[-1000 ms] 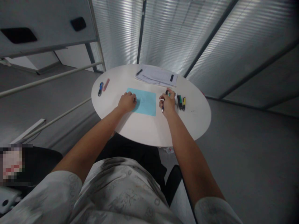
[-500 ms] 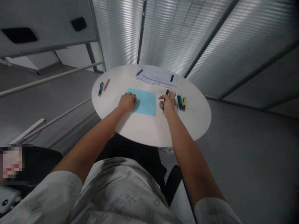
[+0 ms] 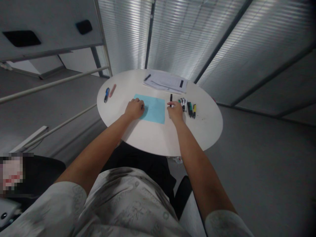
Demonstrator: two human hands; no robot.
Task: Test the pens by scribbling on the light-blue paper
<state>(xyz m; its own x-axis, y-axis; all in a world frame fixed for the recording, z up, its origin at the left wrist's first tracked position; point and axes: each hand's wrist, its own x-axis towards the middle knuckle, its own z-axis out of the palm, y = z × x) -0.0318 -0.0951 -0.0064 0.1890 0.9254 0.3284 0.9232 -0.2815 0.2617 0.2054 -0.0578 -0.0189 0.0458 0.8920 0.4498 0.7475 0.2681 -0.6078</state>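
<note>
My left hand (image 3: 134, 109) rests on the left part of a light blue sheet of paper (image 3: 155, 110), its fingers curled. A small dark spot shows by its fingertips; I cannot make out what it is. To the right of the sheet, my right hand (image 3: 176, 112) has its fingers closed around a dark pen (image 3: 171, 97). The pen's black end sticks out beyond the fingers, and its middle is hidden by them. Close to the right hand's outer side lie several markers (image 3: 189, 109), green, black and white, and a yellow highlighter (image 3: 194, 111).
Everything lies on a white oval table (image 3: 153, 141). Papers (image 3: 165, 81) with a pen on top are at the far edge. A blue pen (image 3: 106, 95) and a pinkish stick (image 3: 113, 90) lie at the left. A metal-framed board (image 3: 54, 19) stands at the left.
My right hand has moved slightly left, and the pen has turned more upright in view, beside the sheet. More of the white markers shows now. My left hand stays in place.
</note>
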